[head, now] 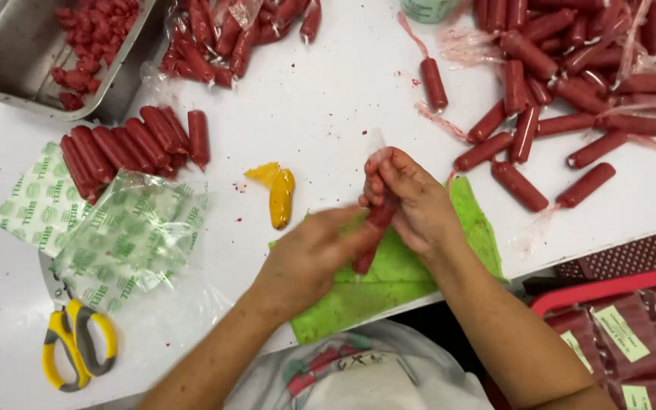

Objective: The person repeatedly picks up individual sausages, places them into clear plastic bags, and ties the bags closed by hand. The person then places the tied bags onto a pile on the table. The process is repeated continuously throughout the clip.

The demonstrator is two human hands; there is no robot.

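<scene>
Both my hands hold one red sausage stick (373, 228) over a green cloth (389, 285) at the table's near edge. My right hand (411, 201) grips its upper end, fingers curled round it. My left hand (313, 254) holds the lower part, blurred with motion. A row of red sausages (134, 148) lies side by side at the left. Many loose red sausages (563, 99) are scattered at the right, some in clear wrap.
A metal tray (17, 53) with red pieces sits at the far left corner. Printed clear bags (123, 235) and yellow-handled scissors (77, 342) lie at the left. A yellow scrap (277, 190) is mid-table. A red crate (632, 334) holds packed sausages at lower right.
</scene>
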